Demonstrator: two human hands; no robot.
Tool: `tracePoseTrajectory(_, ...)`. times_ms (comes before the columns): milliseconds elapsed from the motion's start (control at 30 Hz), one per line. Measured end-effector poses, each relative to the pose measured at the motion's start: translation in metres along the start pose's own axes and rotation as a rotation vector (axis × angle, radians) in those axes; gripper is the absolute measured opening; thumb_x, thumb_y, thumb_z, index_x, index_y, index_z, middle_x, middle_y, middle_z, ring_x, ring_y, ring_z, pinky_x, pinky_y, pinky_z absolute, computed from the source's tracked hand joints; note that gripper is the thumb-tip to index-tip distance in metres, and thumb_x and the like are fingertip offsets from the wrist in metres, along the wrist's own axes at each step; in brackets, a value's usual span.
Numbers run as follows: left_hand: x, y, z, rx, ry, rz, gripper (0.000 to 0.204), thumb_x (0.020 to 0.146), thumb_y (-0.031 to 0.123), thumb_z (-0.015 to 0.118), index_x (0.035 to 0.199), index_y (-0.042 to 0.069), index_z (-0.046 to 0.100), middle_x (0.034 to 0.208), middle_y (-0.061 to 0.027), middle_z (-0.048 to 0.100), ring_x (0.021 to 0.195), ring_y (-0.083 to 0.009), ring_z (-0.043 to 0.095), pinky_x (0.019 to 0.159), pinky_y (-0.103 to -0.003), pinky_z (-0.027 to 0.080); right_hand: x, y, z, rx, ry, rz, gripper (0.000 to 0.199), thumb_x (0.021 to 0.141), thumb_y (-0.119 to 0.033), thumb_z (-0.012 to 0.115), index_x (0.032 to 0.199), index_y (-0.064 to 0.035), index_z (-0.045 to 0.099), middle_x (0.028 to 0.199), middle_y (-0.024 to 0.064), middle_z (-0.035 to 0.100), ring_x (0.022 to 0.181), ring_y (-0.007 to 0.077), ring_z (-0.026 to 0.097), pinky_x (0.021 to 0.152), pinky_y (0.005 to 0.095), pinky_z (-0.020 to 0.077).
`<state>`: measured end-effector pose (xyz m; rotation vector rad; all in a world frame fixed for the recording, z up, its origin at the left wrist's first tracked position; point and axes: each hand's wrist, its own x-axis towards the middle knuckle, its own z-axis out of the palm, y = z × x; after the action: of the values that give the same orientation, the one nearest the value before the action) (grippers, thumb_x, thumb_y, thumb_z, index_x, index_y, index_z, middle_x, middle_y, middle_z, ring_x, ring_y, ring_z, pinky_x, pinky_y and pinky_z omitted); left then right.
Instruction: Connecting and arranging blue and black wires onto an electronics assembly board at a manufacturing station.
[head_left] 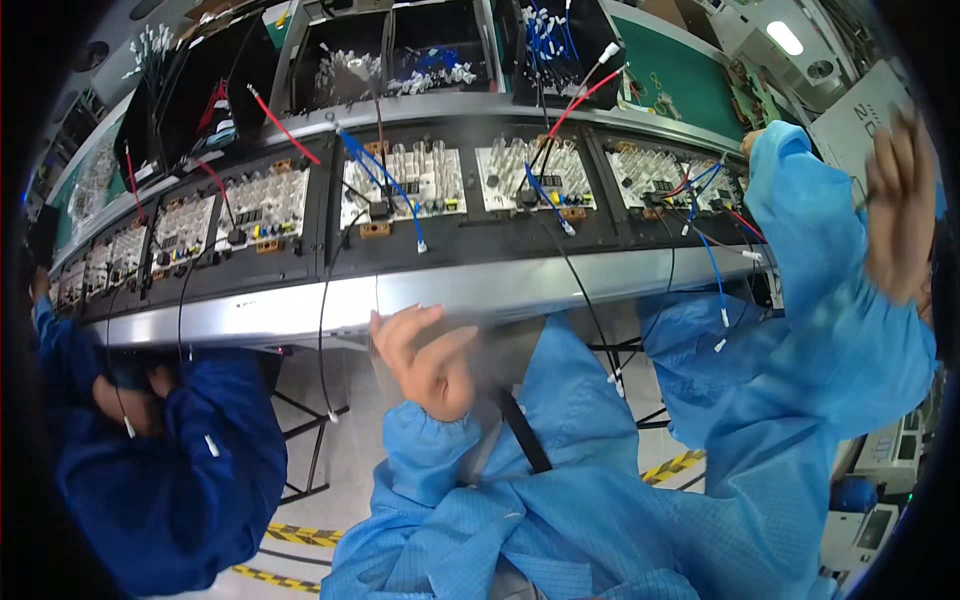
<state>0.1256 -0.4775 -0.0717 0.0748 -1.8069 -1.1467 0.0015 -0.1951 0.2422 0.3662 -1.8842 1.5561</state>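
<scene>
My left hand hovers just in front of the metal front rail, its fingers loosely bent and apart, with nothing visible in them. Far to the right, my right hand is raised with fingers stretched upward, blurred by motion; I see nothing in it. Nearest beyond my left hand, a white circuit board with clear upright parts sits in a black fixture. A blue wire pair crosses it, ending in a white plug. Another board to its right carries red, black and blue wires.
More boards line up leftward. Black bins of wires stand behind. A co-worker's dark blue sleeve is at left; another co-worker's light blue sleeve reaches over the right end. Black wires dangle over the front rail.
</scene>
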Motion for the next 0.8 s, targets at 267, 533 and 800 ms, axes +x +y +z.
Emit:
tracePoseTrajectory(267,0.041,0.087,-0.031,-0.517,-0.444,-0.091,0.039,0.079,0.003,0.059,0.118,0.000,0.059,0.106,-0.0171,0.060,0.091,-0.0302,0.058,0.080,-0.035,0.047,-0.193,0.040,0.018,0.471,-0.450,0.453,0.025,0.098,-0.031,0.047,0.092,-0.0075,0.041,0.062,-0.0049,0.027,0.050,0.0056,0.022,0.045,0.0236,0.0197)
tracePoseTrajectory(533,0.008,0.109,-0.017,-0.665,-0.539,-0.051,0.023,0.080,0.006,0.060,0.102,-0.003,0.064,0.098,-0.0150,0.065,0.083,-0.0254,0.061,0.075,-0.034,0.049,-0.257,0.050,0.023,0.380,-0.662,0.472,0.030,0.093,-0.028,0.057,0.085,0.0006,0.055,0.068,0.0018,0.053,0.056,0.0031,0.040,0.052,0.0186,0.0334)
tracePoseTrajectory(800,-0.008,0.104,0.004,-0.735,-0.482,-0.175,0.013,0.079,-0.001,0.063,0.092,-0.002,0.065,0.086,-0.0120,0.065,0.079,-0.0239,0.062,0.070,-0.032,0.048,-0.260,0.095,0.019,0.427,-0.680,0.442,0.026,0.095,-0.024,0.052,0.086,0.0006,0.056,0.073,0.0034,0.050,0.059,0.0062,0.042,0.051,0.0213,0.0305)
